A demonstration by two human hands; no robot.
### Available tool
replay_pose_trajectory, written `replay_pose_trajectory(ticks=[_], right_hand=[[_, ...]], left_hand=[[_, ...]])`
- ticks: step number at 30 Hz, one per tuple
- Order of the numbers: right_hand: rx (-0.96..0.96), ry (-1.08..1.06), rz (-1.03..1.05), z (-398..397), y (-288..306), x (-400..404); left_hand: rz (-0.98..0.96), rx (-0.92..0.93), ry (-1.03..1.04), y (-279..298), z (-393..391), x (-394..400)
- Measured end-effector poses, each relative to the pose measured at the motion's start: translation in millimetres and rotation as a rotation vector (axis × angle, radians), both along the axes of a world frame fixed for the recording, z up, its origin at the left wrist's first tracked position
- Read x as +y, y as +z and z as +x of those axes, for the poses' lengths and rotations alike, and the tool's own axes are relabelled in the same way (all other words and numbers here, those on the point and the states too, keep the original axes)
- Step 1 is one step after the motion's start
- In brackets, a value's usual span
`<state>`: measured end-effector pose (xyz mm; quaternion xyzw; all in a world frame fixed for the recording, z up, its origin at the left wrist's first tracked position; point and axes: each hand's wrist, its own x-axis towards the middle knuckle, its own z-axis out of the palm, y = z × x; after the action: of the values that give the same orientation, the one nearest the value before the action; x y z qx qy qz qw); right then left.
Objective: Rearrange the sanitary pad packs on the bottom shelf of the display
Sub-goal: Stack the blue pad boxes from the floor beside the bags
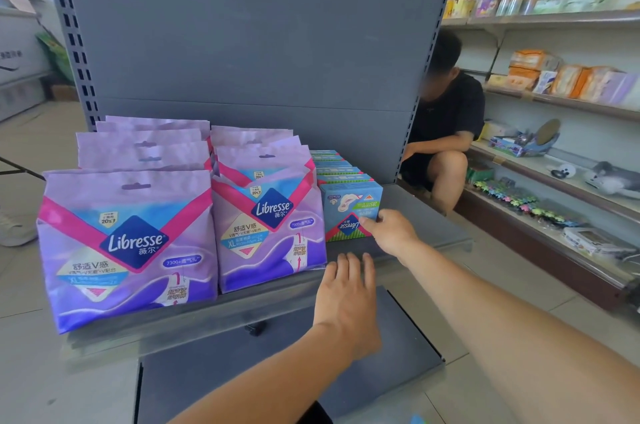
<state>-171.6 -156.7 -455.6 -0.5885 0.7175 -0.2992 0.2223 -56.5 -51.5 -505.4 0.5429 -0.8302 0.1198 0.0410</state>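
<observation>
- The fingers (pixel 375 217) of the right hand (pixel 391 233) are curled on the lower right corner of the front blue pack (pixel 349 212), apparently pinching it.
- That pack is seen upside down, heading a row on the bottom shelf (pixel 426 216).
- The left hand (pixel 346 295) is held flat, fingers straight, over the shelf edge, holding nothing.
- Two rows of purple packs (pixel 128 247) are stood just left.
- A crouching person (pixel 446 126) is seen behind the grey panel (pixel 249 25).

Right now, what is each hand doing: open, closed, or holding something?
Left hand: open, fingers straight, holding nothing.
Right hand: grips the front blue pack.
</observation>
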Motion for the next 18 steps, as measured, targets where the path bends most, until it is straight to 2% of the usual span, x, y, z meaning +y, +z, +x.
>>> replay_pose_trajectory(ticks=[7,10,15,18], right_hand=[[0.158,-0.022,0.042,-19,20,41],[0.273,-0.026,0.033,-39,28,69],[0.388,-0.003,0.122,-83,34,125],[0.42,-0.015,0.192,-104,32,166]], left_hand=[[0.05,-0.02,-0.019,6,6,-2],[0.077,0.028,-0.034,18,2,2],[0.131,0.233,-0.241,36,-21,16],[0.199,0.248,-0.366,36,-39,27]])
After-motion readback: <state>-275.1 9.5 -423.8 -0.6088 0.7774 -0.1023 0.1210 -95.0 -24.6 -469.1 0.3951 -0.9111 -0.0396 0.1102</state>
